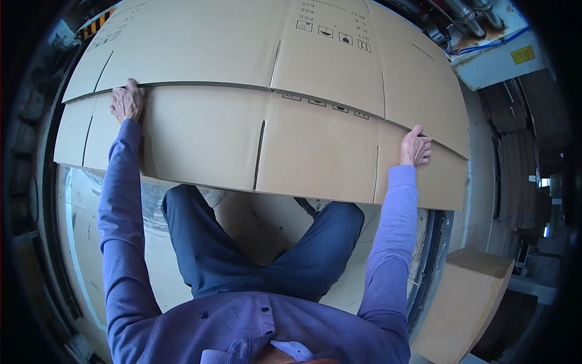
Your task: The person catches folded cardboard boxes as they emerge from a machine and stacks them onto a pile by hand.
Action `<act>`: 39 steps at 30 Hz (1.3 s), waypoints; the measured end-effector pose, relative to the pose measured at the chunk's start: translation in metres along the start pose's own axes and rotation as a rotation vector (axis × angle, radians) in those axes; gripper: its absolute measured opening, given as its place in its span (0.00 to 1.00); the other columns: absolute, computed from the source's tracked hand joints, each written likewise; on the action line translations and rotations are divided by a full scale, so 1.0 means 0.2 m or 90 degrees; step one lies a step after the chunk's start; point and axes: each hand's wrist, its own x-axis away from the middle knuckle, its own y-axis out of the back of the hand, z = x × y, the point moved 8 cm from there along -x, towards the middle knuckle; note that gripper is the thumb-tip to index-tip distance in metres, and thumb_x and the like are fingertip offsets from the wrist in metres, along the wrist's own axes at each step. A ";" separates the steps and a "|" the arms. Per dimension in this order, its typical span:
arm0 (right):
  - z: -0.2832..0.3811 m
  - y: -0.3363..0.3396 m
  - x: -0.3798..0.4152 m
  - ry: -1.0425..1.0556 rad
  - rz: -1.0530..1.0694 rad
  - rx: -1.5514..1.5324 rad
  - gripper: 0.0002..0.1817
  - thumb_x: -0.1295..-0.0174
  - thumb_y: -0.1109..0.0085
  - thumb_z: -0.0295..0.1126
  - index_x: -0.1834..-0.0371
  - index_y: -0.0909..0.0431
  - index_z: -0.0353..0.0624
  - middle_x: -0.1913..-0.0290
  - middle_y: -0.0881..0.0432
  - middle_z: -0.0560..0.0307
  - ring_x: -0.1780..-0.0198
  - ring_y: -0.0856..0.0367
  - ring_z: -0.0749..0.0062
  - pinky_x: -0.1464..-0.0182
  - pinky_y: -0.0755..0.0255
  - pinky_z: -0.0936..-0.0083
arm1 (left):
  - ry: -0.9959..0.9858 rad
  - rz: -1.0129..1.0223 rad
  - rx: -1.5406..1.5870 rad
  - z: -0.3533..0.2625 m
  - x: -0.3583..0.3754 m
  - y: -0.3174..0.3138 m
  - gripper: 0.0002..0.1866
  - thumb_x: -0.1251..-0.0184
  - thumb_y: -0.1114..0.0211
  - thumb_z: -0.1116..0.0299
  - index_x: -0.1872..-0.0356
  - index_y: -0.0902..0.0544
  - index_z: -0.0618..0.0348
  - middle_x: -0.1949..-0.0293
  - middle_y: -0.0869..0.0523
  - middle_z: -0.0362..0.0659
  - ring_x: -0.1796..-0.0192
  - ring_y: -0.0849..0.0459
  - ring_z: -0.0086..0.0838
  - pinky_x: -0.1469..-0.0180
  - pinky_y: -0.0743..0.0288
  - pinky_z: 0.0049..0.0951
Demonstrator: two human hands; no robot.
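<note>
Two layers of flat brown cardboard overlap in front of me. The upper cardboard (206,45) has slots and printed symbols, and its near edge lies over the lower cardboard (315,145), whose slotted near edge is above my knees. My left hand (127,102) has its fingers wrapped round the upper sheet's near edge at the left. At the right, my right hand (416,147) is closed on the same edge. The thumbs and fingertips are partly hidden by the cardboard.
A brown cardboard box (464,303) stands at the lower right. Metal pipes (470,15) and a pale machine part (494,60) with a yellow label are at the upper right. Dark rails (427,261) run along the right side. Stacked cardboard (518,176) stands farther right.
</note>
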 end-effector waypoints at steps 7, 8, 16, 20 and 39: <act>0.01 0.03 0.02 0.005 0.012 -0.001 0.41 0.41 0.75 0.59 0.39 0.42 0.30 0.39 0.36 0.45 0.38 0.41 0.55 0.36 0.55 0.59 | -0.004 -0.055 -0.022 0.02 -0.01 -0.02 0.37 0.36 0.66 0.44 0.47 0.33 0.73 0.43 0.31 0.57 0.37 0.39 0.44 0.37 0.50 0.41; 0.01 0.04 0.02 0.005 0.006 -0.005 0.41 0.41 0.75 0.59 0.40 0.42 0.30 0.40 0.36 0.45 0.38 0.41 0.55 0.36 0.55 0.59 | 0.001 -0.037 -0.017 0.00 0.00 0.00 0.36 0.36 0.66 0.43 0.47 0.32 0.72 0.44 0.31 0.56 0.38 0.38 0.44 0.37 0.50 0.41; 0.00 0.10 0.03 0.019 -0.015 -0.072 0.37 0.40 0.69 0.55 0.39 0.40 0.33 0.42 0.32 0.46 0.40 0.39 0.55 0.38 0.51 0.59 | 0.012 -0.041 0.021 -0.02 0.02 0.05 0.34 0.37 0.61 0.43 0.52 0.28 0.69 0.50 0.25 0.56 0.44 0.30 0.45 0.41 0.43 0.41; -0.01 0.08 0.02 0.039 -0.016 -0.083 0.35 0.40 0.69 0.53 0.39 0.40 0.35 0.42 0.31 0.47 0.40 0.38 0.55 0.39 0.49 0.59 | 0.005 -0.047 0.023 0.01 0.00 0.04 0.36 0.37 0.62 0.42 0.46 0.33 0.70 0.45 0.29 0.58 0.39 0.35 0.45 0.37 0.47 0.40; -0.14 0.07 -0.02 0.014 0.158 -0.590 0.42 0.38 0.73 0.61 0.35 0.48 0.33 0.32 0.49 0.42 0.31 0.53 0.53 0.31 0.59 0.70 | 0.049 0.018 0.323 0.05 0.09 0.15 0.56 0.47 0.69 0.25 0.37 0.49 0.76 0.39 0.38 0.63 0.34 0.42 0.48 0.34 0.52 0.37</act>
